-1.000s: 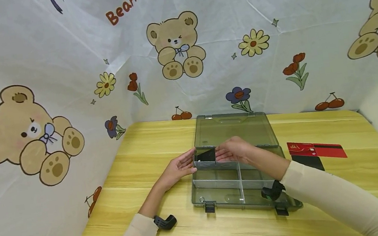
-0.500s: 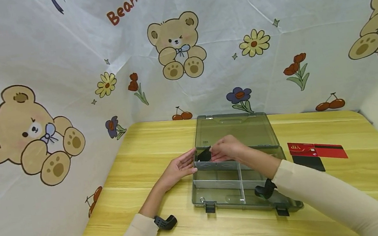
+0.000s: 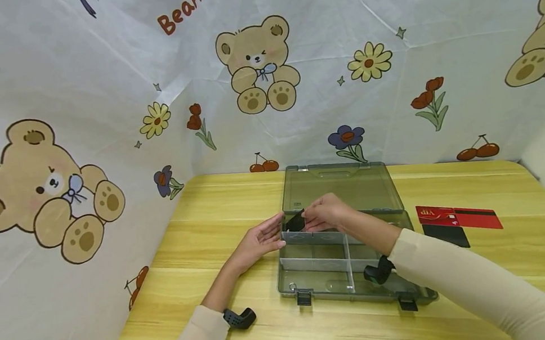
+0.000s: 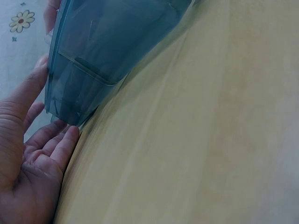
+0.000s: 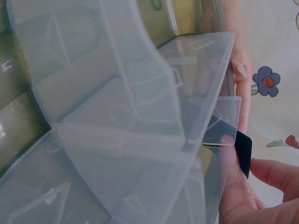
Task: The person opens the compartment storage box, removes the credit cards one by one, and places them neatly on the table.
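A translucent grey-green plastic divider box (image 3: 316,284) lies on the table with its lid (image 3: 341,187) folded back. My right hand (image 3: 326,213) reaches over the box and pinches a black card (image 3: 295,222) in the back left compartment. In the right wrist view the black card (image 5: 244,151) is tilted, between thumb and fingers and partly behind a clear divider (image 5: 135,107). My left hand (image 3: 260,242) touches the box's left side with its fingers fairly straight, the thumb apart from them.
Right of the box, two red cards (image 3: 436,215) (image 3: 478,218) and another black card (image 3: 445,235) lie on the wooden table (image 3: 235,197). Two black latches (image 3: 304,299) hang at the box's front edge. A bear-printed cloth (image 3: 315,102) rises behind the table.
My right hand has moved a little left with the black card, which has turned from lying broad across the compartment to a slant. The left hand stays against the box.
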